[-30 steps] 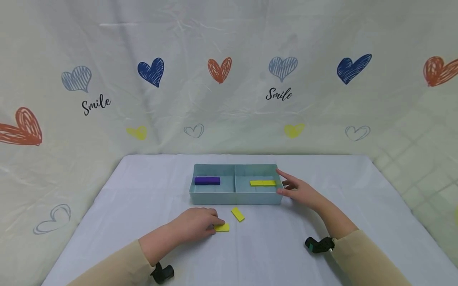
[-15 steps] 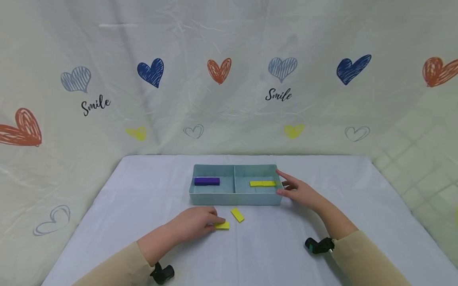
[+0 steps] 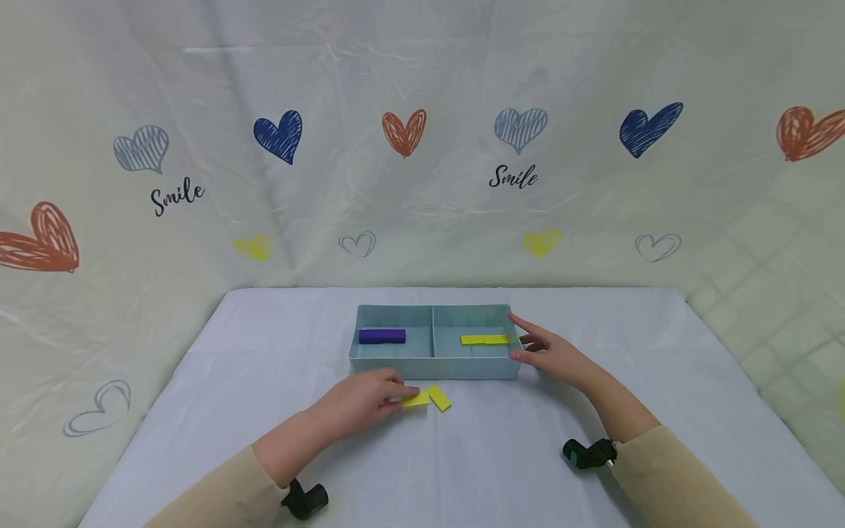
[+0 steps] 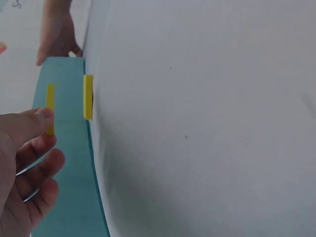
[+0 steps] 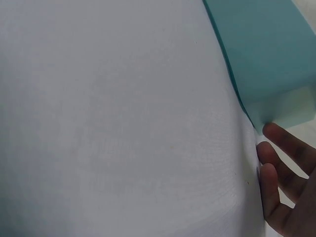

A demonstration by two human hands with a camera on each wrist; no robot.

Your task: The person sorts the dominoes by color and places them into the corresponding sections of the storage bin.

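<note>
Between thumb and forefinger my left hand (image 3: 361,403) pinches a yellow rectangular block (image 3: 416,400), lifted a little over the cloth in front of the box. A second yellow block (image 3: 439,398) lies slanted on the cloth just right of it; the left wrist view shows that loose block (image 4: 88,97) beside the box's front wall. My right hand (image 3: 554,356) rests against the right end of the light blue two-compartment box (image 3: 433,368), its fingers spread and fairly straight. In the right wrist view, fingertips (image 5: 270,129) touch the box's lower corner.
Inside the box, a purple bar (image 3: 382,336) lies in the left compartment and two yellow blocks (image 3: 485,340) lie end to end in the right one. A divider (image 3: 433,331) separates them. White cloth covers the table (image 3: 502,469), with a patterned curtain (image 3: 449,213) behind.
My left hand has picked the yellow block up off the cloth and moved it slightly forward and right, nearer the slanted block. My right hand stays at the box's end.
</note>
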